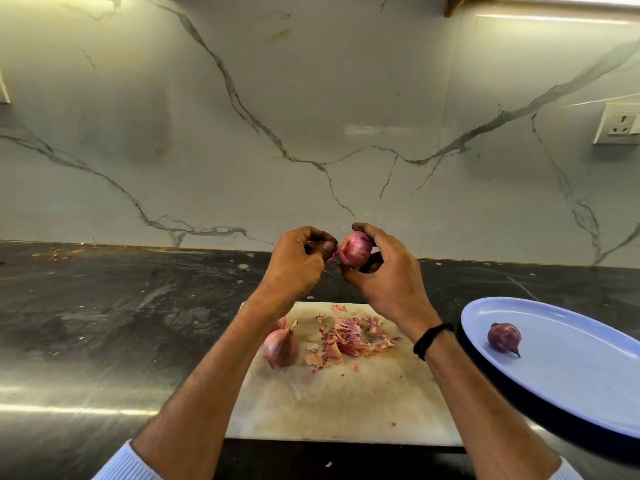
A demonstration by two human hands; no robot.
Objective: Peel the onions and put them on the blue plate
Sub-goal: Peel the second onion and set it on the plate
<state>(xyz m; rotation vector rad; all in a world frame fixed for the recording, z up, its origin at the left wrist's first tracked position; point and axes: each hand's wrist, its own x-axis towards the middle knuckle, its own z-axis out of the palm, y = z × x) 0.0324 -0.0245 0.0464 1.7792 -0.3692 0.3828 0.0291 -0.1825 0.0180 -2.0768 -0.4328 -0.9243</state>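
Both hands hold one onion [355,249] in the air above the board [343,393]. Right hand [388,271] is closed around the onion, fingers over its top, thumb beneath. Left hand [298,263] pinches a strip of loose skin [332,252] at the onion's left side.

Near to far: the board carries a pile of peelings [346,341] and an unpeeled onion [280,346] at its left. A blue plate [571,393] sits to the right, holding a peeled onion [504,337]. Beyond lie a dark counter [104,306] and a marble wall.

To peel well, probably pull the strip away steadily while the right hand turns the onion, letting scraps fall on the board.
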